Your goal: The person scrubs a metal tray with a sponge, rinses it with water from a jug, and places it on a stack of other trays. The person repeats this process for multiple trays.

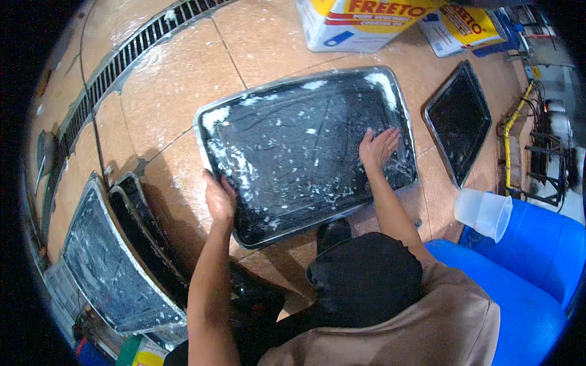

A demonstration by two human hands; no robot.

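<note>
A large black baking tray lies before me, tilted in view above the tiled floor. White flaky residue is scattered over its surface, thickest along the left side and the far corners. My left hand grips the tray's left rim, thumb on the inner side. Over the right part of the tray is my right hand, flat with the fingers stretched and the thumb apart. It holds nothing; whether the palm touches the surface cannot be told. White residue also shows on my left hand.
Several used trays lean together at the left. Another dark tray lies at the right. Cooking oil boxes stand at the far side. Blue drums, a translucent plastic tub and a yellow pipe are at the right. A drain grate crosses the floor.
</note>
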